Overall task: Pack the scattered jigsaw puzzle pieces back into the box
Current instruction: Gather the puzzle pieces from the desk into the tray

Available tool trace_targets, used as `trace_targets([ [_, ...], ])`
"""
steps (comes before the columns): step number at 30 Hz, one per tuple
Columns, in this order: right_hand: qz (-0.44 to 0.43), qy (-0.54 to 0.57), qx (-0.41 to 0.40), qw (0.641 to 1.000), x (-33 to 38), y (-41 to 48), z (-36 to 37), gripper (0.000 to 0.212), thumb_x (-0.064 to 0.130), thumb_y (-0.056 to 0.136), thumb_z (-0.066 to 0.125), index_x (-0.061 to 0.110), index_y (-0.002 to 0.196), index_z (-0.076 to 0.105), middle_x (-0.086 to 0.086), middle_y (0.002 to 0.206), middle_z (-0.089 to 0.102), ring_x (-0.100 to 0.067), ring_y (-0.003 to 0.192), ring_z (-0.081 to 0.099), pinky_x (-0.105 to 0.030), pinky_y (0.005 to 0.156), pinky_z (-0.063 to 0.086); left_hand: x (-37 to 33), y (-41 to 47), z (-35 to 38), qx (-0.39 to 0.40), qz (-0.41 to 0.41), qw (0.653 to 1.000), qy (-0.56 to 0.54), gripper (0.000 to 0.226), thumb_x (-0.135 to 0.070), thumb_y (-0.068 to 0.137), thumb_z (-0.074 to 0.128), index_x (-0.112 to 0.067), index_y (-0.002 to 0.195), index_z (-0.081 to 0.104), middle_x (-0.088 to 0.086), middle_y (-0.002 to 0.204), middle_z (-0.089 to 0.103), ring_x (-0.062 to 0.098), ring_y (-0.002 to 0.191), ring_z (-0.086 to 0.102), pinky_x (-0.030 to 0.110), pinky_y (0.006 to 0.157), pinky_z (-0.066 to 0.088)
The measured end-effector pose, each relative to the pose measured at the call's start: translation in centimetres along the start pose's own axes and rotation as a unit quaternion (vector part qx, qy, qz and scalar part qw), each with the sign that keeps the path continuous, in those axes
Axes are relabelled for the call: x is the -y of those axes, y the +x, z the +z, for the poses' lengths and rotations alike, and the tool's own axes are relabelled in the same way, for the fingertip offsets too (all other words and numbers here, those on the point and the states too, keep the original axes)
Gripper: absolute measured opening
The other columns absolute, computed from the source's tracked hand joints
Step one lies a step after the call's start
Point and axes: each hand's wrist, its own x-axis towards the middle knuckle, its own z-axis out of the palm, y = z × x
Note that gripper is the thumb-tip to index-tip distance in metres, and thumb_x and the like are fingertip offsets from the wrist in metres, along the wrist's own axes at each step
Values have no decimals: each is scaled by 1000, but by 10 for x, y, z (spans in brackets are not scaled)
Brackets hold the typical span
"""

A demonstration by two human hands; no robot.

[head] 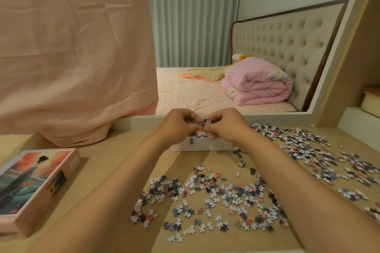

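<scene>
- While both hands meet above the box (203,146) in the head view, the left hand (178,126) and right hand (224,127) each curl their fingers (213,118) inward and together pinch a small clump (202,122) of puzzle pieces.
- That clump sits straight over the box, so the drop looks to be directly down; one stray piece (191,141) shows against the box's white front wall.
- Set near the far edge of the bench (115,146), the box runs its long side left to right, parallel to that edge.
- Most of the task seems left: a near heap (205,197) lies between the forearms toward the front edge, and a right spread (320,154) stretches to the right edge.
- For the next scoop, the right hand is nearer the right spread; the near heap lies back toward the person from both hands.
- At the left edge, well apart from the box, rests the lid (35,187), picture side up.
</scene>
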Motion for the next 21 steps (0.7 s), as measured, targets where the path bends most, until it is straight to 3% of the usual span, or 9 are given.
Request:
trace_targets([
  [2,-11,-16,-23,1000,1,16,-1,21,6,82,79,6,102,74,-12,93,71,-23,61,72,-45,69,63,0,17,1,-9,-13,1000,7,8,-9,84,75,-7,90,70,4,66,65,4,42,52,20,45,45],
  [4,-32,-68,-22,997,-1,26,1,16,12,82,79,9,98,77,-11,87,73,-22,62,70,-45,69,62,9,30,4,-5,-19,999,39,12,-10,86,74,-6,95,69,5,67,65,4,39,51,18,42,42],
  [5,-43,-105,-8,994,-3,28,3,16,15,83,78,11,99,78,-9,86,73,-21,67,68,-43,72,61,15,35,6,0,-15,998,64,15,-12,86,73,-7,100,69,5,75,68,4,47,57,19,46,46],
  [7,-50,-165,32,985,-10,29,6,21,21,87,76,14,107,77,-3,96,73,-18,84,65,-36,79,55,27,39,8,20,-4,992,128,28,-20,87,73,-11,113,69,5,104,71,10,79,67,25,70,54],
  [9,-52,-187,48,980,-17,29,6,24,26,91,71,17,114,75,2,105,71,-14,95,62,-27,81,46,35,38,6,36,9,981,189,35,-26,88,72,-13,120,67,2,117,69,15,98,64,30,86,51],
  [13,-77,-212,45,973,-23,25,5,20,27,97,62,21,108,78,1,105,75,-14,91,65,-26,77,45,39,30,2,25,45,973,224,18,-23,93,66,-18,109,74,-2,97,71,9,77,62,23,72,47],
  [16,-89,-222,56,969,-21,16,1,21,36,96,61,25,101,79,5,87,74,-13,79,65,-29,68,48,39,19,0,53,73,961,262,21,-26,98,56,-24,107,75,-8,97,71,7,79,60,27,72,48],
  [18,-94,-215,79,969,-20,9,0,19,39,94,64,28,99,79,14,77,69,-2,68,58,-23,62,42,40,9,-3,74,77,956,273,21,-31,96,58,-28,107,75,-10,100,72,6,83,61,33,78,53],
  [21,-99,-205,95,969,-20,0,4,15,26,92,68,24,102,79,14,94,70,6,82,58,-19,77,43,40,-8,-7,99,73,948,294,19,-32,93,60,-33,108,73,-13,104,70,6,89,60,35,81,52],
])
